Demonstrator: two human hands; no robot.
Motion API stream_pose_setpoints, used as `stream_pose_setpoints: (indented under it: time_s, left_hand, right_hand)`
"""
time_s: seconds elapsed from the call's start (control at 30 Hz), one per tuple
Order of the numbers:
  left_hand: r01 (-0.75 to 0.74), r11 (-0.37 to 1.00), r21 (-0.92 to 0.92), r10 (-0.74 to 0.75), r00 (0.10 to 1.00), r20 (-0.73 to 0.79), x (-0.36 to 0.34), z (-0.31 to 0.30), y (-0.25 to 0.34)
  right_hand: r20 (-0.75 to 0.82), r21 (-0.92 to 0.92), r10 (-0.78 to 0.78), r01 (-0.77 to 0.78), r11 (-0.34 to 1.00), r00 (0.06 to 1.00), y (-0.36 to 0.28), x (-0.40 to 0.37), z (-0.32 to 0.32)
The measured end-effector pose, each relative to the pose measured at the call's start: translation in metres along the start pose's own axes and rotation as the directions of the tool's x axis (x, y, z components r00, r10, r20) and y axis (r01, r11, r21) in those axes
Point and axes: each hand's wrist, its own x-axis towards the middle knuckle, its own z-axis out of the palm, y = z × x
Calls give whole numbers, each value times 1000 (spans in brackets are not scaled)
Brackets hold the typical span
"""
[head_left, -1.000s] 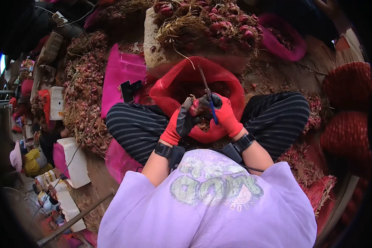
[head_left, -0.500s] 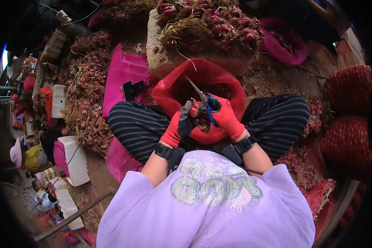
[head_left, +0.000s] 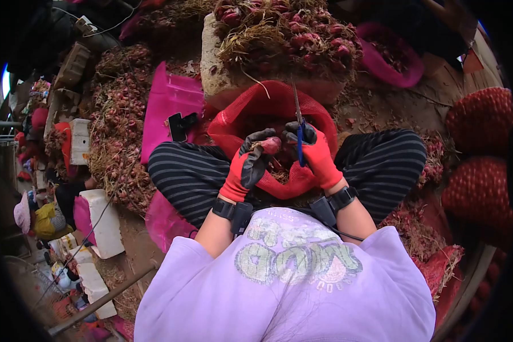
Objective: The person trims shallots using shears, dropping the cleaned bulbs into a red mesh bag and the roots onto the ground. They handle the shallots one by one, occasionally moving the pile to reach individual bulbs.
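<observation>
My left hand (head_left: 246,168), in a red and black glove, is closed around a reddish-purple shallot (head_left: 272,145) with the bulb pointing right. My right hand (head_left: 320,159), gloved the same way, grips a pair of scissors (head_left: 300,137) by the blue handles. Their long metal blades point away from me and look closed together, apart from the shallot. Both hands are over a red mesh bag (head_left: 225,121) that lies open between my crossed legs. Inside it some shallots are partly visible, the rest hidden by my hands.
Ahead, a foam box (head_left: 214,71) bears a heap of dried shallot bunches (head_left: 308,40). A phone (head_left: 176,126) lies on pink plastic (head_left: 162,97) to the left, beside a long shallot pile (head_left: 117,114). Full red sacks (head_left: 479,122) stand at right. Another person (head_left: 45,216) is at far left.
My left hand has turned and now shows the shallot at its fingertips. The scissors have swung from pointing up-left to nearly straight ahead, away from the shallot.
</observation>
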Motion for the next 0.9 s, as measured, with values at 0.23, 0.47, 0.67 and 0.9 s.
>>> stream_pose_setpoints:
  time_s: [0.23,0.47,0.67,0.9]
  left_hand:
    - [-131,873,471,205,973,-109,1,7,-1]
    - [-144,935,323,158,987,-16,-8,25,16]
    - [-367,919,-140,363,930,-54,-56,2,116]
    - [-548,812,-202,430,795,-429,-203,-92,186]
  right_hand:
    - [50,40,42,-44,998,998,0,-7,15]
    - [140,278,219,-250,927,966,22,-8,0]
    - [-70,-67,216,-220,973,974,28,-1,-5]
    - [-21,-749,-145,80,657,989,33,3,-9]
